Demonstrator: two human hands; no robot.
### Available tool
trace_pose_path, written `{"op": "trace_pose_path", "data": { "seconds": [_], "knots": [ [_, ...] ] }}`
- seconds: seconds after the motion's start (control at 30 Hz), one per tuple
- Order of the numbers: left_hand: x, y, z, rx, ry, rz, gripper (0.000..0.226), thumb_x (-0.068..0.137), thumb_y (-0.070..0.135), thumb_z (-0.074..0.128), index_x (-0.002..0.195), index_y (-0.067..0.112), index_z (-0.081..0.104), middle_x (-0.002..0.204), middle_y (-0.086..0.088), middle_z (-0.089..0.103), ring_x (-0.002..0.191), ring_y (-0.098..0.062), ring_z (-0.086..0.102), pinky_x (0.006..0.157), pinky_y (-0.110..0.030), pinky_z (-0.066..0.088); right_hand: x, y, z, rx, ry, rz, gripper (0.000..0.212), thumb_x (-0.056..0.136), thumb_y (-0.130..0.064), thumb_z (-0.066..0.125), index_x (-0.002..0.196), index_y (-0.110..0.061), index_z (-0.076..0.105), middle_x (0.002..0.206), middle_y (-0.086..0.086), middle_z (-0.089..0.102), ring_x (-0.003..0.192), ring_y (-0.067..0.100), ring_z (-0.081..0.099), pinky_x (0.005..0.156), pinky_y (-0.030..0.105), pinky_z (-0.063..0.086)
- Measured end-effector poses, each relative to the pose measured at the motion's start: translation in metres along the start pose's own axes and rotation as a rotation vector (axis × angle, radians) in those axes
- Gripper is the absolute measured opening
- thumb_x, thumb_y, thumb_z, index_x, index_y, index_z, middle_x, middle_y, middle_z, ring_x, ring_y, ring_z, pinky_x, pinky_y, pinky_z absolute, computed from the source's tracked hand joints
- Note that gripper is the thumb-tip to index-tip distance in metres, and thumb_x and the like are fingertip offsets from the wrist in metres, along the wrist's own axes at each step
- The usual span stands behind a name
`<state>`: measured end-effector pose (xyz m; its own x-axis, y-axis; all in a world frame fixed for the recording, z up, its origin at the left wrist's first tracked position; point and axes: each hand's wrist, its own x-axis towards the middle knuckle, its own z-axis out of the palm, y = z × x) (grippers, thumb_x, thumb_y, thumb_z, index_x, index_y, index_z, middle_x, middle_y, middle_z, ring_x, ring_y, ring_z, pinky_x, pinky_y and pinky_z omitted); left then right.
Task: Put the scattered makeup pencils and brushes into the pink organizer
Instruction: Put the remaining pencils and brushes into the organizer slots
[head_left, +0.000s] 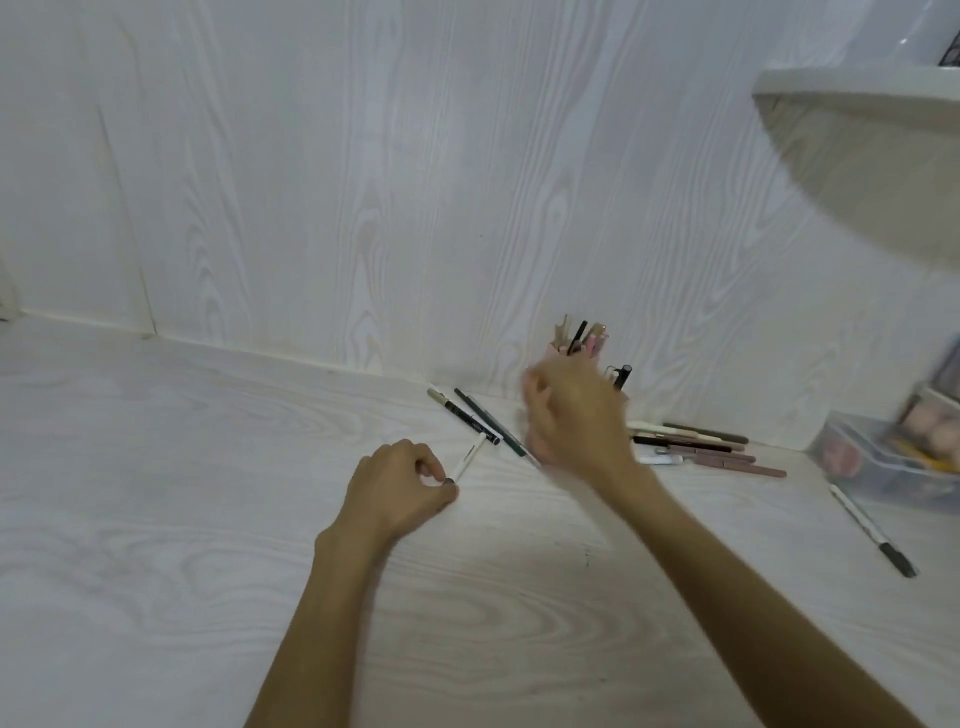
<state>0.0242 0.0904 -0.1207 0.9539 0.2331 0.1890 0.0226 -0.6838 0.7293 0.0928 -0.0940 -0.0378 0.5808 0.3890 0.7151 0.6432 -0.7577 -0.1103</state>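
The left hand rests low on the tabletop, its fingers pinched on the near end of a slim white pencil that lies flat and points away toward the wall. The right hand is raised and blurred in front of the pink organizer, so whether its fingers grip anything cannot be told. The organizer stands against the wall with several thin sticks upright in it. Just left of the right hand two dark pencils lie side by side at a slant. To its right a loose pile of pencils, roughly seven, in black, cream and dusty pink, lies flat. One long white pencil with a black cap lies apart beside a clear plastic box. The tabletop is pale, with a printed wood grain.
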Motion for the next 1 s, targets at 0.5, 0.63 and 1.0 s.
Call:
{"op": "trace_pose_path", "data": {
  "seconds": [0.5, 0.63, 1.0],
  "knots": [
    [-0.009, 0.010, -0.014, 0.187, 0.063, -0.112, 0.018, 0.081, 0.043, 0.066, 0.081, 0.026, 0.061, 0.092, 0.009, 0.060, 0.097, -0.018, 0.057, 0.077, -0.032, 0.045, -0.062, -0.003, 0.044, -0.080, -0.702, 0.044, 0.048, 0.102, -0.031, 0.020, 0.147, -0.014, 0.019, 0.158, 0.005, 0.014, 0.143, 0.022, 0.015, 0.116, 0.036, 0.015],
    [-0.010, 0.005, -0.012, 0.127, 0.172, -0.154, 0.017, 0.087, 0.040, 0.061, 0.086, 0.023, 0.063, 0.086, 0.006, 0.065, 0.085, -0.020, 0.060, 0.069, -0.029, 0.041, -0.095, 0.019, 0.019, 0.061, -0.598, 0.045, 0.044, 0.101, -0.032, 0.029, 0.144, -0.021, 0.033, 0.155, -0.004, 0.026, 0.142, 0.011, 0.021, 0.115, 0.027, 0.015],
    [0.007, 0.108, -0.017, -0.454, 0.630, 0.294, 0.019, 0.083, 0.035, 0.071, 0.100, 0.037, 0.063, 0.085, 0.026, 0.067, 0.078, 0.005, 0.064, 0.063, -0.017, 0.049, -0.114, 0.055, -0.011, 0.220, -0.188, 0.403, 0.011, 0.081, -0.025, 0.069, 0.091, -0.025, 0.075, 0.096, -0.012, 0.073, 0.093, 0.004, 0.063, 0.083, 0.015, 0.042]
  ]
}}
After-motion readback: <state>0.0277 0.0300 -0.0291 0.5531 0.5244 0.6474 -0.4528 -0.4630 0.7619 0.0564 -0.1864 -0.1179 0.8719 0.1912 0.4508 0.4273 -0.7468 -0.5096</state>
